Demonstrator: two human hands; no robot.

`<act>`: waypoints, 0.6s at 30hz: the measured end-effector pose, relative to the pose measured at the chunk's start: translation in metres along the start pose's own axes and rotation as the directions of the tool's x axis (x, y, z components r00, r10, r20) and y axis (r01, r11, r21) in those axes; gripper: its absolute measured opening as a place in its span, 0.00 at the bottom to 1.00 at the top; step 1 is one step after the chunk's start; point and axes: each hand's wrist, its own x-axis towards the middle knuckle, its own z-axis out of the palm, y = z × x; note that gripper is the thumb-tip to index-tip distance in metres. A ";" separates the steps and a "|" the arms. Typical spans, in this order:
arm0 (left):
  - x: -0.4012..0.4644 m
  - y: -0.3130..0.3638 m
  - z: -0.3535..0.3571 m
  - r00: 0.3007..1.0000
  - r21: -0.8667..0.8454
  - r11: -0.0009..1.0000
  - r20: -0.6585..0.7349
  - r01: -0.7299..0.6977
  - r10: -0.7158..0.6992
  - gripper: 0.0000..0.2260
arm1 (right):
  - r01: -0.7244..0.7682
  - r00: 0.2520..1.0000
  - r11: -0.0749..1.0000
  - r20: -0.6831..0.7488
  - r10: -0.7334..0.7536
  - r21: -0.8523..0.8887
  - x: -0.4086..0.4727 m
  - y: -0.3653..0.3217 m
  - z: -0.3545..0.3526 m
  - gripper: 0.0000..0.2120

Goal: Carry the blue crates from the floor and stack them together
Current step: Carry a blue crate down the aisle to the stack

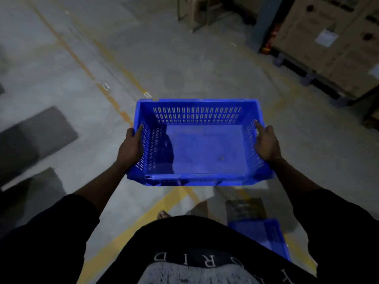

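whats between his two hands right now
The blue crate, open and nearly empty, spans the gap; left hand and right hand grip its side walls. Head view.

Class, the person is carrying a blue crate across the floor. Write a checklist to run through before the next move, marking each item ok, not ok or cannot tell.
1. Left hand grips the carried crate at its side wall: ok.
2. Right hand grips the opposite wall: ok.
3. Crate empty of loose goods: ok, only a small speck on its bottom.
4. Crate held roughly level: ok.
5. Second crate on the floor near the feet, clear of the path: cannot tell.
6. Stacking spot in sight: cannot tell.
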 end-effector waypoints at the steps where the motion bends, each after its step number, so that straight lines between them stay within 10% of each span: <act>1: 0.004 -0.018 -0.008 1.000 -0.013 1.000 -0.002 0.021 -0.021 0.34 | 0.007 1.000 1.000 -0.006 -0.007 0.007 0.014 -0.020 0.009 0.31; 18: 0.072 -0.287 -0.145 0.897 -0.077 0.926 -0.232 0.369 -0.376 0.36 | 0.376 0.915 0.923 0.123 -0.384 0.082 0.264 -0.370 0.162 0.27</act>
